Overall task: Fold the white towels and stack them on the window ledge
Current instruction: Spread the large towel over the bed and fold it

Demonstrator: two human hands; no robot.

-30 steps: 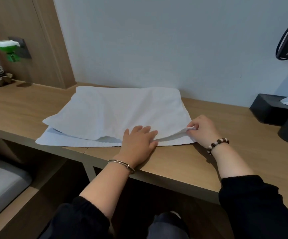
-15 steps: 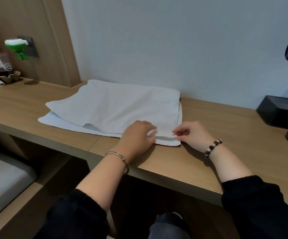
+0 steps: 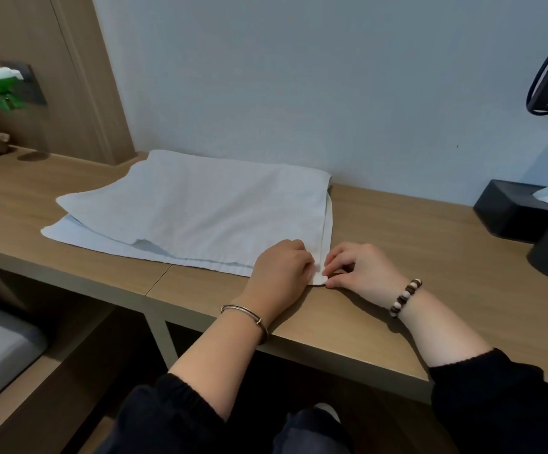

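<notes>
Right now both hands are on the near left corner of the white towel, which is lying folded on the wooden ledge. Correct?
Not quite. The head view shows the left hand and the right hand meeting at the near right corner of the white towel, not the near left one. The rest holds: the towel lies folded on the wooden ledge.

A pale blue-grey wall point(image 3: 298, 77) backs a wooden ledge point(image 3: 397, 231), with wood panelling point(image 3: 53, 34) at left.
</notes>
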